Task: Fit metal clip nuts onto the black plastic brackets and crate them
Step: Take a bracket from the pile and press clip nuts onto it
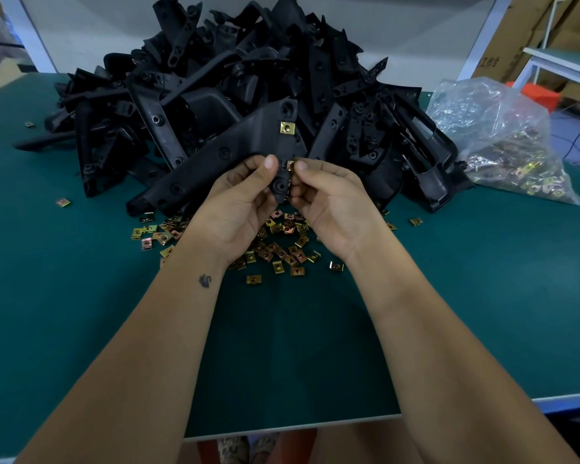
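I hold a black plastic bracket (215, 162) above the green table, in front of a big heap of black brackets (235, 68). My left hand (238, 202) grips the bracket's lower tab, thumb on top. My right hand (329, 199) pinches a gold clip nut (290, 165) against the edge of that tab. Another clip nut (287, 128) sits fitted on the bracket's upper arm. Loose clip nuts (275, 249) lie scattered on the table under my hands.
A clear plastic bag of clip nuts (503, 142) lies at the right on the green table (81, 296). Stray nuts (63, 203) lie at the left. The table's front edge (315, 425) runs below my forearms. Cardboard boxes (516, 35) stand behind at the right.
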Tool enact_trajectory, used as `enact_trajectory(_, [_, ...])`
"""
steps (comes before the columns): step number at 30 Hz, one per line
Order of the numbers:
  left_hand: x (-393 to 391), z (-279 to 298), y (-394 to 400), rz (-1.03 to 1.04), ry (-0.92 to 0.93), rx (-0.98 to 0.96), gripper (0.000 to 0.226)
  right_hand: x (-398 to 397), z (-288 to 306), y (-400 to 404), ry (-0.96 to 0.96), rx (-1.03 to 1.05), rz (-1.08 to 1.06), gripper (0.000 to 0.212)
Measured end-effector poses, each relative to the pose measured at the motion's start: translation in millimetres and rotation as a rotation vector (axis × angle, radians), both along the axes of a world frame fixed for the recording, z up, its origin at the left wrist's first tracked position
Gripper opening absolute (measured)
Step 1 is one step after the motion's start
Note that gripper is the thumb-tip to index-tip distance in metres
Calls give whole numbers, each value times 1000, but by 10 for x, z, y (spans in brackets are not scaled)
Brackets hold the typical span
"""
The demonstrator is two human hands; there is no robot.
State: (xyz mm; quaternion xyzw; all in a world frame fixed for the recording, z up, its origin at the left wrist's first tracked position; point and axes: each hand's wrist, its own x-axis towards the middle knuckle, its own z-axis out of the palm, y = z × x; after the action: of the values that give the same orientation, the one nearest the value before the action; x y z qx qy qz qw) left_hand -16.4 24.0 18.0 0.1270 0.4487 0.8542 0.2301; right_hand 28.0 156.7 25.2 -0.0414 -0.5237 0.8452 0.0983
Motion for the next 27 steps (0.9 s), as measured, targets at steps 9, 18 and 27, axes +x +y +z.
enact_trajectory(9, [-10, -42, 13, 9, 80, -65, 20, 9, -8, -44, 18, 146, -49, 17])
enact_trajectory(18, [-11, 4, 53, 125, -59, -11, 33, -4, 14, -36, 1, 228, -243, 14])
enact_trajectory(27, [40, 22, 74, 169, -54, 14, 27, 15, -39, -146, 103, 833, -468, 38])
